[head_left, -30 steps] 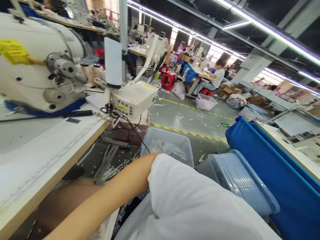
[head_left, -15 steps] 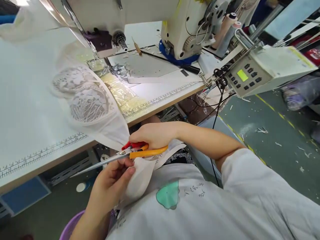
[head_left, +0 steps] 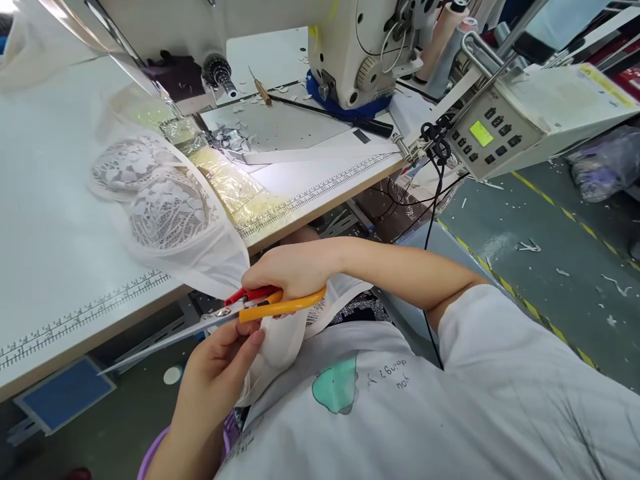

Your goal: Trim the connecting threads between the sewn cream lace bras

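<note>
My right hand (head_left: pixel 287 270) is wrapped round the orange and red handles of a pair of scissors (head_left: pixel 283 307). Their long blades point left past my left hand and look nearly closed. Thumb and fingers of my left hand (head_left: pixel 223 367) pinch the edge of a white bra (head_left: pixel 200 260) just under the blades. Its lace cups lie on the table, while the plain band hangs over the front edge into my lap. Part of the band is hidden behind my hands and the scissors.
A sewing machine (head_left: pixel 350 60) stands on the white table (head_left: pixel 45 220). Near it lie a screwdriver (head_left: pixel 373 127), an awl (head_left: pixel 263 92) and yellowish plastic film (head_left: pixel 230 180). At right is a control box (head_left: pixel 500 137) with hanging cables. A purple basket (head_left: pixel 150 457) stands below.
The view has shifted, so table and machine sit slightly farther left. The scissors and both hands keep almost the same pose, with the scissors slightly left and the blade tips lower in view.
</note>
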`<state>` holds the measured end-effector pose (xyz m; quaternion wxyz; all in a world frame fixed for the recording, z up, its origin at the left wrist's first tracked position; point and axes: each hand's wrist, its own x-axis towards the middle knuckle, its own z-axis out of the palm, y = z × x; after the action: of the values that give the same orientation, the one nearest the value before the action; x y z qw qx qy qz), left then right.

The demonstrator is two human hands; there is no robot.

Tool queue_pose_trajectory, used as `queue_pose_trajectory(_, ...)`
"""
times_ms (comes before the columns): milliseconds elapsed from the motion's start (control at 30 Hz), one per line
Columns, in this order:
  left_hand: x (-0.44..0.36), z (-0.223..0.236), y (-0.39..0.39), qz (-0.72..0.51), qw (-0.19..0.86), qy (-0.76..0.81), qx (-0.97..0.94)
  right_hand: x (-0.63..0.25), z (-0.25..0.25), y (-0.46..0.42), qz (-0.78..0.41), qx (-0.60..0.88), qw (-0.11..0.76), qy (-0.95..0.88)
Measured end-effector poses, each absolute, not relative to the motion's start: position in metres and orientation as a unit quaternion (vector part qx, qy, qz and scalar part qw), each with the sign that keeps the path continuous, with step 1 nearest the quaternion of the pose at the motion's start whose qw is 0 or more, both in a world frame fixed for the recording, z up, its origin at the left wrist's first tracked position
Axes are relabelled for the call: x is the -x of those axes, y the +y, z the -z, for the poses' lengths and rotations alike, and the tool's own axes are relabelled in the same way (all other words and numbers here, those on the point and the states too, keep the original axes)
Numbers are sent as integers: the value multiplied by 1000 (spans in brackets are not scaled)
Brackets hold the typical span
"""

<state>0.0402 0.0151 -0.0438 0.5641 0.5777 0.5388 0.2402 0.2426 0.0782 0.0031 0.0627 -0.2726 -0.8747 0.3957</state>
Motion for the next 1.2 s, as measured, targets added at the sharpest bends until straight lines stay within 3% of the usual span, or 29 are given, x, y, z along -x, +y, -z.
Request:
queue_pose_trajectory(333,-43,44,16,-255,633,544,-489,-241,-3,80,-386,252,79,-884)
queue_pose_trajectory(633,-44,44,16,-241,621,590,-456,-241,-3,81,-390,232,78,-888)
queue_pose_trajectory(833,-45,42,16,-194,561,647,-479,-242,-1,80,-389,233,82,-888)
queue_pose_trajectory(1000,-51,44,16,-226,610,596,-471,-245,1,76,-398,255,84,-877)
queue_pose_trajectory(1200,-59,35,10,-276,649,568,-424,-264,18,40,-416,376,234,-794)
